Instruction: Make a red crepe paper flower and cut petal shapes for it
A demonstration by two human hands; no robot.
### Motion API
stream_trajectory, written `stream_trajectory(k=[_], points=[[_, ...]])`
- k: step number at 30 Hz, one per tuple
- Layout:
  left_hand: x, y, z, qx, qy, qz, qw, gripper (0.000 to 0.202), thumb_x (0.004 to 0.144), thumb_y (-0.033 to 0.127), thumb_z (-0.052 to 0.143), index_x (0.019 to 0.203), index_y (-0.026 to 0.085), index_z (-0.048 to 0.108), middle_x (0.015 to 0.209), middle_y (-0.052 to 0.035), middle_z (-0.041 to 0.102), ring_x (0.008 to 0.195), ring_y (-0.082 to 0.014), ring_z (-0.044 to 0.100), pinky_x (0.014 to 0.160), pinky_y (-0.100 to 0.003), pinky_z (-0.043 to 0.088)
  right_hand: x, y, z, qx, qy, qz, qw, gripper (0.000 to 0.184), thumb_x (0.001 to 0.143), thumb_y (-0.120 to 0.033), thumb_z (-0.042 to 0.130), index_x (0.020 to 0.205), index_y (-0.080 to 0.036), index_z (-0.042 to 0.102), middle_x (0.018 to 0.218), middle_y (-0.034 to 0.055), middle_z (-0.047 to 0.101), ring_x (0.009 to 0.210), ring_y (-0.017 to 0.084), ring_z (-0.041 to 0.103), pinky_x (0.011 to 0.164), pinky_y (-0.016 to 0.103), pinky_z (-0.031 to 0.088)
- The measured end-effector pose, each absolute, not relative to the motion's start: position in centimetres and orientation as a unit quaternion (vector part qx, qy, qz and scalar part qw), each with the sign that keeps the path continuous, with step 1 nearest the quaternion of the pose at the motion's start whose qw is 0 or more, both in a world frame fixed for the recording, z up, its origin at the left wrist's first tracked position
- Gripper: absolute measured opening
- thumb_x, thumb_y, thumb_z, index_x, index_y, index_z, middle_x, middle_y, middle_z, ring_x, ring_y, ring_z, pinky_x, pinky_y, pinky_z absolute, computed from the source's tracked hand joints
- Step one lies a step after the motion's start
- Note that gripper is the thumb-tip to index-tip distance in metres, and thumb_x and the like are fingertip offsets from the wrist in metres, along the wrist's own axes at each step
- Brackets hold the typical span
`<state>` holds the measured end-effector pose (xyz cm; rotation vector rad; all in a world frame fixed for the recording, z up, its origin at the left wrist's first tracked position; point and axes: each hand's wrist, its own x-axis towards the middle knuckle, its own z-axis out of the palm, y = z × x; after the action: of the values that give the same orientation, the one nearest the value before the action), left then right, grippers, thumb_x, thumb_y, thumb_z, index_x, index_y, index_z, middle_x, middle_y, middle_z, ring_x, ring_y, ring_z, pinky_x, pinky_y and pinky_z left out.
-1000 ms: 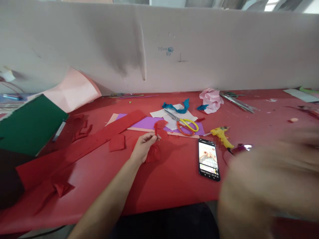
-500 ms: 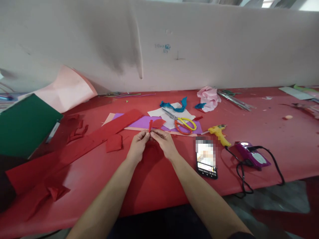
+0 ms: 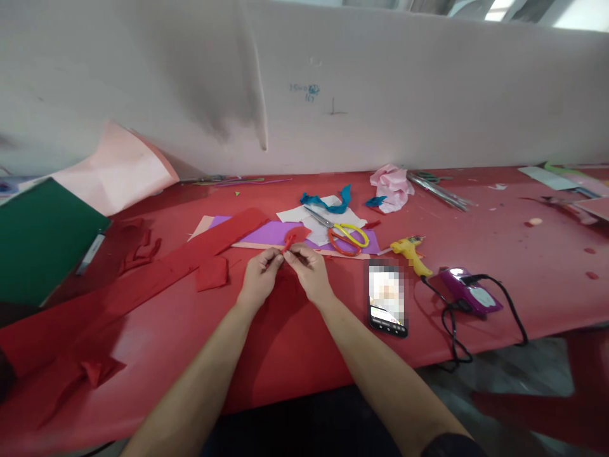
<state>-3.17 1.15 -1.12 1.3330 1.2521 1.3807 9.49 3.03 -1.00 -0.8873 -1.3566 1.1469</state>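
My left hand (image 3: 261, 273) and my right hand (image 3: 309, 271) meet fingertip to fingertip above the table. Both pinch a small red crepe-paper strip (image 3: 288, 242), whose narrow end sticks up between the fingers. Just beyond it lies a red paper petal shape (image 3: 299, 233) on a purple sheet (image 3: 266, 235). Scissors (image 3: 343, 232) with one yellow and one red handle rest on white paper (image 3: 290, 214) past my right hand. Left of my left hand are a folded red paper square (image 3: 212, 274) and a long red paper strip (image 3: 190, 251).
A phone (image 3: 387, 298) lies right of my right hand. Further right are a yellow glue gun (image 3: 410, 251) and a purple power box (image 3: 469, 292) with black cords. A green board (image 3: 47, 241) stands at left. Crumpled pink paper (image 3: 394, 188) sits near the white wall (image 3: 190, 82).
The strip's upper end, upright before, now tilts and looks more twisted between my fingers. My hands stay together. The whole view has shifted slightly, with things sitting further left.
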Motion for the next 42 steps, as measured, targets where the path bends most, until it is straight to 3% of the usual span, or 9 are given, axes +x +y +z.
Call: stream_trajectory(k=[8,17,21,24,28,32,42], points=[[-3.1,1.4,-1.3,0.574,0.548,0.519,0.318,0.020,0.088,0.025,0.045,0.072,0.019,0.057,0.063,0.0022,0.054,0.061,-0.0127,0.049,0.064,-0.023,0.038,12.6,-1.0,2.2,-0.465,-0.711,0.283,0.445,0.027,0.088,-0.020,0.053,0.114,-0.022,0.058,0.093,0.0043,0.069,0.084,0.018,0.065,0.075,0.031,0.052],[-3.5,1.7,-2.2,0.518,0.530,0.589,0.322,0.018,0.088,0.025,0.048,0.076,0.020,0.060,0.062,0.0022,0.055,0.062,-0.0124,0.050,0.064,-0.023,0.038,20.4,-9.5,-1.3,-0.424,-0.816,-0.010,0.392,0.034,0.088,-0.007,0.054,0.119,-0.021,0.057,0.096,0.0074,0.070,0.089,0.021,0.063,0.084,0.038,0.052],[-4.0,2.3,-2.7,0.422,0.537,0.650,0.333,0.018,0.086,0.027,0.051,0.073,0.019,0.059,0.061,0.0025,0.054,0.059,-0.0116,0.048,0.062,-0.022,0.038,24.8,-9.7,-2.2,-0.473,-0.781,-0.108,0.393,0.032,0.089,-0.011,0.054,0.119,-0.019,0.057,0.099,0.0099,0.070,0.097,0.025,0.060,0.088,0.043,0.050],[-4.1,2.7,-3.0,0.373,0.546,0.670,0.336,0.016,0.084,0.025,0.053,0.072,0.018,0.060,0.059,0.0029,0.053,0.057,-0.0110,0.047,0.061,-0.022,0.038,27.7,-8.5,-2.2,-0.557,-0.745,-0.117,0.349,0.026,0.095,-0.021,0.045,0.117,-0.017,0.059,0.107,0.0133,0.069,0.103,0.028,0.059,0.090,0.049,0.047],[-4.2,2.8,-3.2,0.377,0.544,0.668,0.341,0.015,0.083,0.025,0.054,0.073,0.018,0.061,0.059,0.0029,0.053,0.057,-0.0110,0.047,0.061,-0.023,0.038,29.7,-6.1,-1.8,-0.614,-0.738,-0.085,0.268,0.035,0.097,-0.028,0.038,0.124,-0.017,0.056,0.113,0.0133,0.069,0.114,0.031,0.056,0.098,0.054,0.041],[-4.2,2.6,-3.1,0.392,0.543,0.661,0.339,0.016,0.083,0.026,0.054,0.071,0.018,0.061,0.058,0.0028,0.053,0.058,-0.0112,0.048,0.061,-0.023,0.037,30.0,-4.4,-1.4,-0.636,-0.687,-0.067,0.345,0.041,0.097,-0.032,0.034,0.127,-0.013,0.055,0.124,0.0176,0.063,0.120,0.030,0.053,0.101,0.052,0.040],[-3.9,2.5,-2.4,0.384,0.548,0.653,0.354,0.016,0.082,0.024,0.055,0.068,0.018,0.061,0.057,0.0026,0.053,0.058,-0.0116,0.047,0.061,-0.023,0.036,29.3,-6.1,-2.9,-0.657,-0.566,0.006,0.498,0.047,0.099,-0.045,0.029,0.106,-0.014,0.064,0.116,0.0177,0.066,0.110,0.026,0.060,0.097,0.046,0.044]])
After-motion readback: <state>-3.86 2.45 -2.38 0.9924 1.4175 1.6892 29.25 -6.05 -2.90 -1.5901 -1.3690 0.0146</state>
